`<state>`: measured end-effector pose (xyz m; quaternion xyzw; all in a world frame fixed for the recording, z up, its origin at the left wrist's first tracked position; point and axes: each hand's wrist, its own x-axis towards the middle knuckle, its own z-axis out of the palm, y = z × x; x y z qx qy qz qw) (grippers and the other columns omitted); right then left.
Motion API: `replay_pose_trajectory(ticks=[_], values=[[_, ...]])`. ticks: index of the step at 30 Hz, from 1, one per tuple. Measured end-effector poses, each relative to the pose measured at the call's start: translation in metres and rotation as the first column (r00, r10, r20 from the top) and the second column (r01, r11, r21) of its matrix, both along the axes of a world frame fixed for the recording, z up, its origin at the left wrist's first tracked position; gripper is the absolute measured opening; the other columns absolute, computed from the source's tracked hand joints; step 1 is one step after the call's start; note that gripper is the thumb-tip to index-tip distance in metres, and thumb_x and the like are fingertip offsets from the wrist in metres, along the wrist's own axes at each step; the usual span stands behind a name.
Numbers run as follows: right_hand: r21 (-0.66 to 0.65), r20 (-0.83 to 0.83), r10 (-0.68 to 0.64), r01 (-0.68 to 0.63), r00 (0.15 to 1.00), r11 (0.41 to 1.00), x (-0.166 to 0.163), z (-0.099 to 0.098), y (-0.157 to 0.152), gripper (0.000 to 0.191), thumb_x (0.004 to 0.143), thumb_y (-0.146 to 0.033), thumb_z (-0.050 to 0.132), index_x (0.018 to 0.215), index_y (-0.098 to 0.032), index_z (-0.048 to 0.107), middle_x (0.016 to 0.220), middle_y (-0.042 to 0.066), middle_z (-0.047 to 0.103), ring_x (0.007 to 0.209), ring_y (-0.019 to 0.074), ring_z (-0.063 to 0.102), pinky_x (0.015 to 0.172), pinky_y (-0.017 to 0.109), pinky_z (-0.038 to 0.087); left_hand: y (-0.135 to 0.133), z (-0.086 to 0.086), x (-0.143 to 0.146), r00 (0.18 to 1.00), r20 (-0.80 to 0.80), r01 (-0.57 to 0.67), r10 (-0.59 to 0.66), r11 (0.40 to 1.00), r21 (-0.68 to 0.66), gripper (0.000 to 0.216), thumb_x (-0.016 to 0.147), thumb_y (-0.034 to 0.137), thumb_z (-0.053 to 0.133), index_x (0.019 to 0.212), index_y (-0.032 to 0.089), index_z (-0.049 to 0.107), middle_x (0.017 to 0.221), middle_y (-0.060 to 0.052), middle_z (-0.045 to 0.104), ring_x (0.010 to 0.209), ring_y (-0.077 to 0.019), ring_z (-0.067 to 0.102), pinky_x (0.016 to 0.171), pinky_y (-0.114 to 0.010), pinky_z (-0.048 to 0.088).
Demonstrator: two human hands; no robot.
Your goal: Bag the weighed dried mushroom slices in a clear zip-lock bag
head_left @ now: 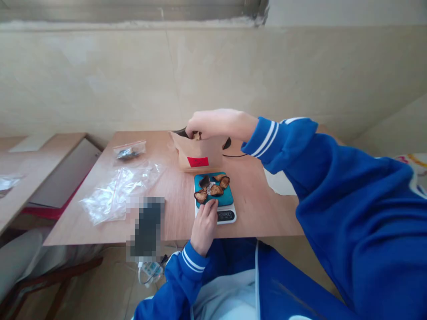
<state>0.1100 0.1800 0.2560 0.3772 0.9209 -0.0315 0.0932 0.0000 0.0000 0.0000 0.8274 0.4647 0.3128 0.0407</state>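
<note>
A white kitchen scale [231,220] with a blue top stands near the table's front edge. Several brown dried slices [216,190] with dark rims lie on its top, along with a small whitish piece [210,188]. My left hand [204,226] is at the scale's front left, its fingers pinched together; what is between them, if anything, is too small to make out. Just behind the scale stands a brown paper bag [200,153] with a red label. Over the bag's open mouth, my right hand [213,124] has its fingers closed on a dried slice [196,136].
Clear plastic bags [116,191] lie on the table's left side, with a small filled zip bag [130,151] behind them. A blurred dark phone-like object [148,226] overhangs the front edge. White paper [278,182] lies at right; a power strip [151,271] is below.
</note>
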Motion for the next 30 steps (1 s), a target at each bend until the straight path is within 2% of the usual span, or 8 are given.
replay_pose_trajectory(ticks=[6, 11, 16, 19, 22, 25, 28, 30], values=[[0.123, -0.136, -0.003, 0.02, 0.991, 0.992, 0.018, -0.012, 0.001, 0.018, 0.082, -0.008, 0.058, 0.093, -0.011, 0.072, 0.089, 0.007, 0.071, 0.083, 0.0179, 0.067, 0.068, 0.026, 0.042, -0.003, 0.0, -0.004, 1.0, -0.01, -0.008, 0.008, 1.0, -0.021, 0.035, 0.094, 0.009, 0.041, 0.126, 0.016, 0.055, 0.114, -0.011, 0.064, 0.102, -0.0221, 0.063, 0.089, -0.041, 0.058], [0.126, -0.241, 0.0, 0.031, 0.971, 0.992, 0.023, -0.017, 0.011, 0.01, 0.082, -0.015, 0.066, 0.089, -0.009, 0.069, 0.089, 0.003, 0.072, 0.094, 0.019, 0.066, 0.078, 0.025, 0.043, -0.003, 0.002, -0.005, 1.0, 0.0, -0.013, 0.013, 1.0, 0.008, 0.036, 0.093, 0.009, 0.043, 0.126, 0.016, 0.055, 0.115, -0.01, 0.065, 0.101, -0.0222, 0.064, 0.087, -0.04, 0.058], [0.161, -0.238, -0.031, 0.071, 0.971, 0.984, 0.026, -0.02, 0.014, 0.02, 0.083, -0.03, 0.07, 0.09, -0.011, 0.068, 0.089, 0.007, 0.071, 0.09, 0.0221, 0.068, 0.075, 0.027, 0.045, -0.004, 0.004, -0.004, 1.0, 0.026, -0.016, 0.016, 1.0, 0.005, 0.037, 0.092, 0.01, 0.046, 0.128, 0.016, 0.054, 0.119, -0.011, 0.066, 0.106, -0.0232, 0.063, 0.089, -0.041, 0.058], [0.198, -0.259, -0.01, 0.063, 0.966, 0.978, 0.029, -0.023, 0.018, 0.032, 0.091, -0.042, 0.058, 0.095, -0.011, 0.067, 0.088, 0.009, 0.071, 0.085, 0.0212, 0.067, 0.074, 0.029, 0.046, -0.006, 0.005, -0.005, 0.999, 0.038, -0.024, 0.024, 1.0, -0.005, 0.038, 0.092, 0.01, 0.046, 0.128, 0.017, 0.054, 0.121, -0.01, 0.066, 0.108, -0.0227, 0.063, 0.091, -0.04, 0.057], [0.225, -0.385, 0.006, 0.088, 0.923, 0.97, 0.034, -0.021, 0.017, 0.04, 0.098, -0.042, 0.04, 0.097, -0.011, 0.066, 0.093, 0.006, 0.068, 0.089, 0.0141, 0.064, 0.081, 0.027, 0.046, -0.006, 0.007, -0.006, 0.999, 0.052, -0.016, 0.016, 1.0, -0.009, 0.037, 0.092, 0.009, 0.046, 0.128, 0.016, 0.054, 0.122, -0.009, 0.066, 0.108, -0.022, 0.063, 0.093, -0.039, 0.056], [0.216, -0.623, 0.02, 0.148, 0.782, 0.965, 0.047, -0.015, 0.001, 0.038, 0.1, -0.033, 0.035, 0.101, -0.012, 0.067, 0.094, 0.002, 0.06, 0.086, 0.007, 0.058, 0.086, 0.022, 0.044, -0.006, 0.014, -0.011, 0.996, 0.09, 0.023, -0.022, 1.0, -0.01, 0.036, 0.093, 0.01, 0.044, 0.127, 0.017, 0.054, 0.122, -0.009, 0.066, 0.109, -0.0206, 0.063, 0.093, -0.037, 0.054], [0.06, -0.873, -0.017, 0.143, 0.487, 0.988, 0.066, -0.017, -0.033, 0.035, 0.102, -0.033, 0.036, 0.102, -0.014, 0.066, 0.09, 0.002, 0.06, 0.067, 0.0054, 0.054, 0.068, 0.019, 0.048, -0.007, 0.023, -0.02, 0.987, 0.159, 0.043, -0.04, 0.999, -0.018, 0.033, 0.094, 0.012, 0.043, 0.123, 0.019, 0.057, 0.115, -0.008, 0.068, 0.104, -0.0186, 0.064, 0.088, -0.034, 0.053], [-0.058, -0.95, -0.091, 0.118, 0.297, 0.991, 0.081, -0.029, -0.061, 0.039, 0.1, -0.043, 0.038, 0.104, -0.016, 0.066, 0.091, 0.002, 0.063, 0.066, 0.0061, 0.057, 0.061, 0.018, 0.049, -0.007, 0.027, -0.029, 0.976, 0.216, -0.005, 0.007, 1.0, -0.012, 0.029, 0.094, 0.012, 0.044, 0.117, 0.019, 0.06, 0.105, -0.007, 0.07, 0.096, -0.0174, 0.065, 0.084, -0.032, 0.051]])
